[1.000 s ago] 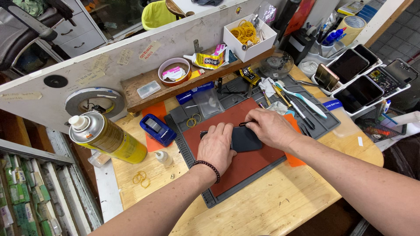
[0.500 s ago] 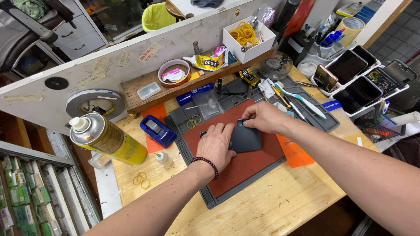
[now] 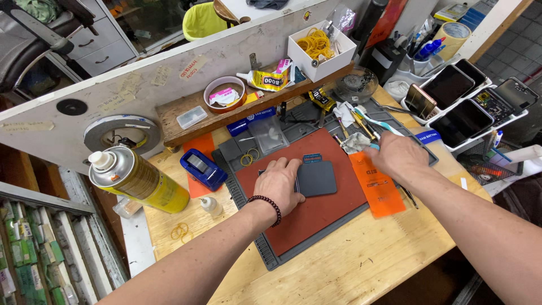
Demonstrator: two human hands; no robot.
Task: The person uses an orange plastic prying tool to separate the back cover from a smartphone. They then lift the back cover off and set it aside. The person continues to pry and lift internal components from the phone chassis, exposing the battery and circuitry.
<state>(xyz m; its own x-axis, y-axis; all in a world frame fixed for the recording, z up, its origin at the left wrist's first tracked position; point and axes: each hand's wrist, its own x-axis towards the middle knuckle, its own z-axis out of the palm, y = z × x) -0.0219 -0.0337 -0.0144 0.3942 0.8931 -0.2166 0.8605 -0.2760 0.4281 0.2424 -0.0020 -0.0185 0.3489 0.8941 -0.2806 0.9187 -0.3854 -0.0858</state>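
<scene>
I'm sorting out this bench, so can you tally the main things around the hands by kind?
Hands: 2, left hand on the dark flat device, right hand at the tools
Dark flat device: 1
Spray can: 1
Blue tape dispenser: 1
Small dropper bottle: 1
Red work mat: 1
Total: 7

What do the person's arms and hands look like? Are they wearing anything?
Both arms are bare, with no sleeves and no gloves. The left hand has a bracelet of small dark round beads around its wrist. The right hand wears nothing that I can see: no ring, watch or band.
</scene>
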